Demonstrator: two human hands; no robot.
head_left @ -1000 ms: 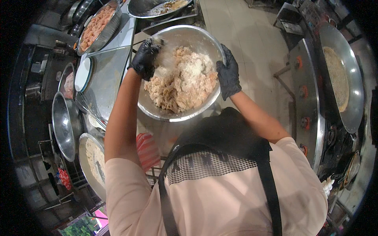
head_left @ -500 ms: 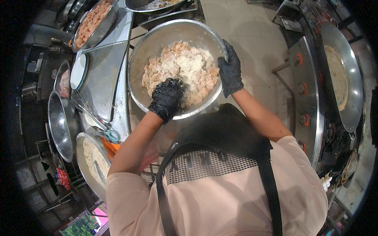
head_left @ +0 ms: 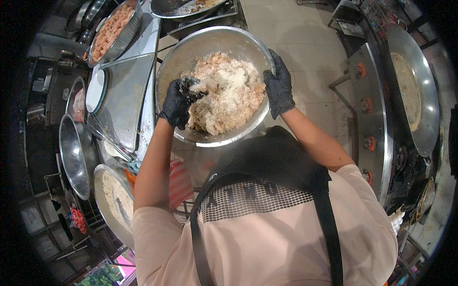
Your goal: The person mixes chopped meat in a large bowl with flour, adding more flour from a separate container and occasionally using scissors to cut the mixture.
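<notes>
A large steel mixing bowl (head_left: 177,56) sits in front of me, filled with pale chopped meat coated in white flour (head_left: 229,93). My left hand (head_left: 180,101), in a black glove dusted with flour, is dug into the left side of the mixture with its fingers curled around a clump. My right hand (head_left: 278,86), also in a black glove, grips the bowl's right rim and steadies it. I wear a black apron over a light shirt.
To the left a steel counter (head_left: 125,93) carries a tray of orange-pink meat (head_left: 110,29), a white plate (head_left: 95,84), empty steel bowls (head_left: 74,148) and a flour-coated bowl (head_left: 114,200). A dark pan (head_left: 188,6) lies beyond. On the right stand a gas range (head_left: 372,119) and a wide wok (head_left: 411,88).
My left hand swept from the bowl's far left rim down to its near side, then back up into the left of the mixture. The right hand stayed on the rim.
</notes>
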